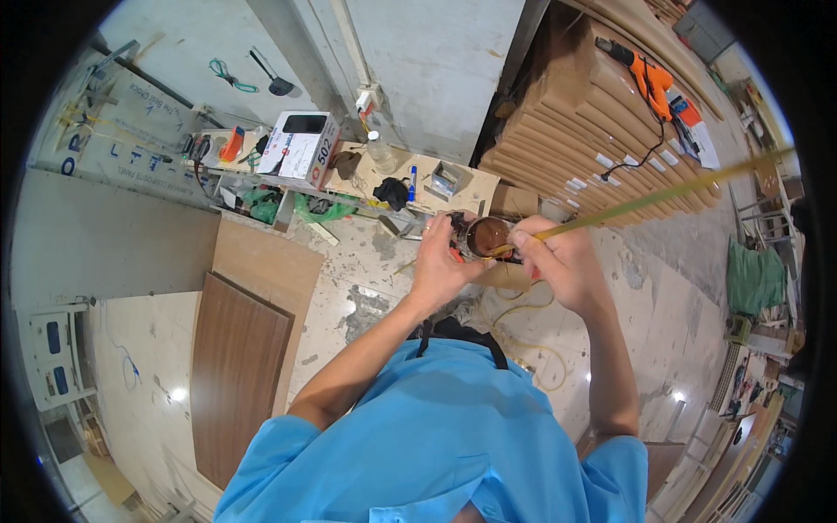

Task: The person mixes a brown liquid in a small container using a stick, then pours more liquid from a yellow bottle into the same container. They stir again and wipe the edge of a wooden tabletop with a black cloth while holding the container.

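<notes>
In front of my chest, my left hand [440, 266] is wrapped around the near-left side of a small round container [488, 235] with a dark rim and a brown inside. Dark material and a bit of orange show beside my left fingers; what they belong to is unclear. Close by on the right, my right hand [558, 260] pinches a long, thin yellow-green strip [645, 200]. One end of this strip reaches the container's near rim, while the other runs far off to the upper right. My right palm hides part of it.
Beyond my hands stands a low wooden bench [471, 185] with a white box [298, 150], a clear bottle [380, 153] and a blue marker [412, 183]. At the right rises a stack of brown boards [558, 131] bearing an orange heat gun [649, 83]. A yellow hose [554, 357] lies on the floor.
</notes>
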A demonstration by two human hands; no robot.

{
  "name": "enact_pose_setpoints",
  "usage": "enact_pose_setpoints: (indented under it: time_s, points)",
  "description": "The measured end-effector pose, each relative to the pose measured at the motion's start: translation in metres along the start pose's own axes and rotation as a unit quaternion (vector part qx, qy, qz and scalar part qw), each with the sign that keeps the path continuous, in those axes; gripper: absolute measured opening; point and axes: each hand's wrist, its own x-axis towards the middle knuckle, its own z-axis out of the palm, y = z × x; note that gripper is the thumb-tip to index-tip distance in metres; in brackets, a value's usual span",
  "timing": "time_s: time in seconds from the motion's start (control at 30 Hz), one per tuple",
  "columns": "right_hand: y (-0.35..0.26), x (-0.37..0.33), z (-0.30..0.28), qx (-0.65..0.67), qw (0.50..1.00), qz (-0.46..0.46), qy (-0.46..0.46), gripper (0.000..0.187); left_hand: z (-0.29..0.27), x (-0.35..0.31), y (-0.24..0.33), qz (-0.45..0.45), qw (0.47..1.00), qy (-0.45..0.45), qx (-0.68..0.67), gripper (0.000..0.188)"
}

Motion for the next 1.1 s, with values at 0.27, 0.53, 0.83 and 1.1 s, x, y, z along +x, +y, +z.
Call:
enact_pose_setpoints:
  time_s: [0.27, 0.53, 0.83, 1.1]
  points:
    - [0.01, 0.0, 0.003, 0.021, 0.999, -0.039, -0.019, 0.025, 0.003, -0.002, 0.0, -0.015, 1.0, 0.014, -0.018, 0.066]
    - [0.005, -0.009, -0.003, 0.052, 0.998, -0.002, 0.019, 0.026, 0.001, -0.001, 0.0, -0.017, 1.0, 0.002, -0.006, 0.063]
    - [-0.003, -0.025, -0.006, 0.043, 0.992, -0.06, 0.098, 0.026, -0.003, -0.004, -0.002, -0.007, 0.999, 0.037, -0.016, 0.067]
    - [-0.007, -0.021, -0.005, -0.011, 0.994, -0.074, 0.082, 0.024, -0.005, -0.006, 0.0, -0.022, 0.999, 0.034, -0.019, 0.066]
